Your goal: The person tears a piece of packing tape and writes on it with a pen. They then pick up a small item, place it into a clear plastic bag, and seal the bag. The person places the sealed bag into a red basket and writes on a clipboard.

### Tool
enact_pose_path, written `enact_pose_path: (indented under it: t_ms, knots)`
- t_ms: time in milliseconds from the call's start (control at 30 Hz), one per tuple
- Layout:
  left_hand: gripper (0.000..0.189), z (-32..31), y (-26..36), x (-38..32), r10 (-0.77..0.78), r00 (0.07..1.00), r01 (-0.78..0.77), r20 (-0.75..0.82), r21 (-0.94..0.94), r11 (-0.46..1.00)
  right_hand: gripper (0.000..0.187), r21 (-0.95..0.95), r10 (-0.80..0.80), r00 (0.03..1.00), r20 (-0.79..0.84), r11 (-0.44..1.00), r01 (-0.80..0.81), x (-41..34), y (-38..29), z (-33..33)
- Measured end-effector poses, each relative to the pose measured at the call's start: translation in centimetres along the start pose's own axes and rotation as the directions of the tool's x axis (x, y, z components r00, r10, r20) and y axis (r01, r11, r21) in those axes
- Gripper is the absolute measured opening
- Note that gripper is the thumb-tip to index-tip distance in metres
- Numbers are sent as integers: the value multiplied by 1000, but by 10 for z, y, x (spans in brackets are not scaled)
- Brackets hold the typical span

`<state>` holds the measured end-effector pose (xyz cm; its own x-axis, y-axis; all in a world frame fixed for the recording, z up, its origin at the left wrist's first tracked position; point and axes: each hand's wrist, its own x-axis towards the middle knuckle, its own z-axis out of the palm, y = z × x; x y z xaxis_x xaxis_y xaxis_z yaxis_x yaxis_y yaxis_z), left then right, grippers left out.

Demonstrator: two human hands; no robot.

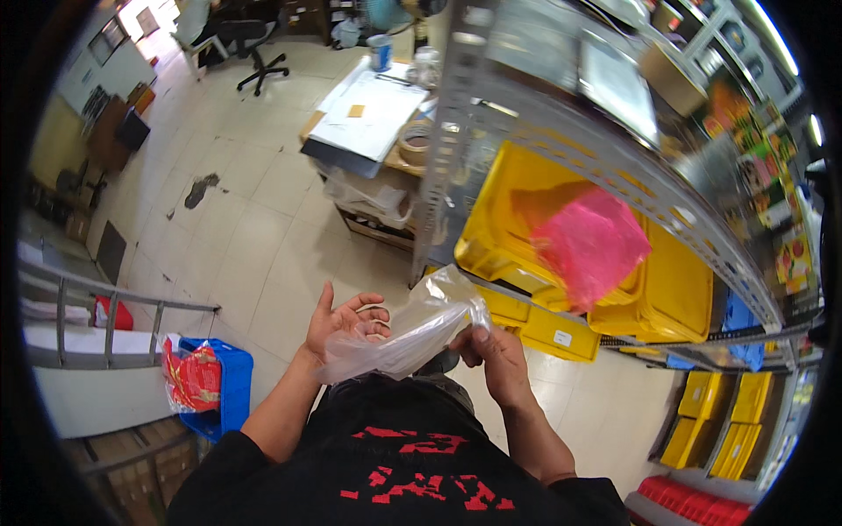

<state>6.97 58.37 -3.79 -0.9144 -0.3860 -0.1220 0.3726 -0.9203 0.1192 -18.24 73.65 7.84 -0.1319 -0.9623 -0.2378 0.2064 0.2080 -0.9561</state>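
A clear plastic bag (421,322) hangs crumpled in front of my body. My right hand (490,352) pinches its right end between thumb and fingers. My left hand (345,325) is palm up at the bag's left side, fingers apart and slightly curled. The bag's lower left part lies over that wrist and partly across the fingers; I see no grip there. Beyond my right hand, a pink plastic bag (595,246) drapes over a yellow plastic bin (490,217) on a metal shelf rack.
The slotted metal rack post (447,131) rises ahead of me. A small table with papers (365,115) and a tape roll (414,141) stands beyond it. At left are a metal railing (138,302) and a blue crate (233,381) with a red package (191,381). A person (194,26) sits far back.
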Motion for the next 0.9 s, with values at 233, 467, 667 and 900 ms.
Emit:
enact_pose_path:
  t_ms: [233,467,667,900]
  knots:
    - [110,-21,54,-131,243,968,-202,-60,385,900,47,39,36,999,12,999,-37,106,19,137]
    - [14,-36,117,-198,480,837,-245,-262,606,757,39,153,80,997,2,985,-79,193,38,220]
    - [17,-56,183,-187,768,596,-400,-233,743,536,32,549,403,915,-18,769,-328,266,70,218]
    - [26,-98,282,-169,932,250,-225,-263,920,320,62,140,233,972,-22,964,-228,343,106,259]
